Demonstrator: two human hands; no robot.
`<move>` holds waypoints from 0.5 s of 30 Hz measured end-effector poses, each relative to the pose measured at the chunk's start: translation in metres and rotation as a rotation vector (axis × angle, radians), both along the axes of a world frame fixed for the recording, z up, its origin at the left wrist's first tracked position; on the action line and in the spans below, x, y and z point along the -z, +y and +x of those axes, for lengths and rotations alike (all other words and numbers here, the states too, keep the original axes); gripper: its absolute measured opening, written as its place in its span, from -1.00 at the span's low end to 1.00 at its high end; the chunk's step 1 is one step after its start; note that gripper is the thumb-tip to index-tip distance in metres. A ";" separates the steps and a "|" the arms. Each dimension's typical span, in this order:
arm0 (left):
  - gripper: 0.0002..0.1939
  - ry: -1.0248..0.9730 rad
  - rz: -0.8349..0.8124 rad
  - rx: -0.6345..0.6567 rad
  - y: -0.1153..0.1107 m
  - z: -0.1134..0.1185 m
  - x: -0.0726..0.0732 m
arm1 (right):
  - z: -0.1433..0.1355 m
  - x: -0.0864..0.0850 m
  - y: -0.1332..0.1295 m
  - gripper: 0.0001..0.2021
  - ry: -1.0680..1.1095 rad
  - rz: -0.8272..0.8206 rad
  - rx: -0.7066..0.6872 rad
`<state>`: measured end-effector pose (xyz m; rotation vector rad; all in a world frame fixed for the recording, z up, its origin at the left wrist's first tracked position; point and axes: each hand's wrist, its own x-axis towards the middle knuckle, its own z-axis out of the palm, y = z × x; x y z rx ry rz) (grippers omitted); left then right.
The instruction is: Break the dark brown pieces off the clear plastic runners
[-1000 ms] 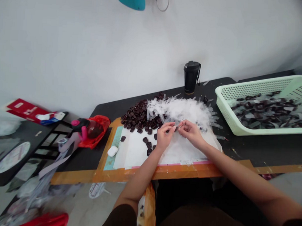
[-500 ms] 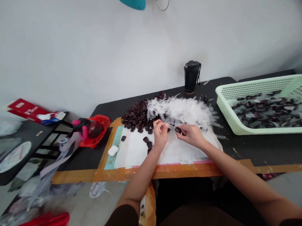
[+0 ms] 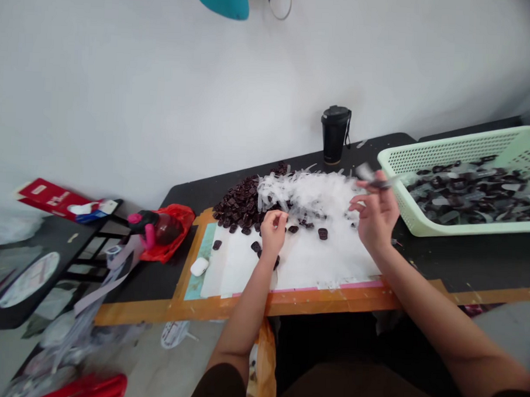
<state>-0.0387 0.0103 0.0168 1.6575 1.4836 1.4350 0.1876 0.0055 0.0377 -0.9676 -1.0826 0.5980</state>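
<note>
My right hand (image 3: pixel 379 218) is raised at the left end of the green basket (image 3: pixel 416 220), its fingertips pinching a dark piece with clear strips (image 3: pixel 375 181), blurred by motion. Over the white sheet (image 3: pixel 324 259), my left hand (image 3: pixel 274 229) is closed in a pinch; whatever its fingertips hold is too small to make out. Behind it lie a heap of dark brown pieces (image 3: pixel 238 202) and a pile of clear strips (image 3: pixel 318 192). One dark piece (image 3: pixel 322 234) rests on the sheet between my hands. Similar dark pieces with strips fill the basket.
A black lidded cup (image 3: pixel 334 136) stands behind the strips. A white case (image 3: pixel 199 266) lies at the sheet's left. Further left are a red tray (image 3: pixel 185 218) with a pink-and-black bottle (image 3: pixel 165 227), and a red box (image 3: pixel 49 198). Orange tape (image 3: pixel 225 307) lines the table's front edge.
My right hand has moved right and up to the basket, carrying a dark piece with strips. My left hand has shifted slightly left. A dark piece now shows on the sheet between them.
</note>
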 end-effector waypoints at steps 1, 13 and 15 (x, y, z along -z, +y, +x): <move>-0.79 0.058 -0.017 0.007 0.001 -0.003 0.000 | 0.003 -0.002 0.002 -0.49 0.079 -0.001 -0.003; -0.92 0.556 -0.194 0.193 -0.004 0.002 0.008 | -0.024 0.031 0.002 -0.79 -1.026 -0.056 -0.361; -0.90 0.440 -0.241 0.185 -0.003 0.003 0.009 | -0.029 0.033 0.000 -0.76 -1.195 -0.099 -0.319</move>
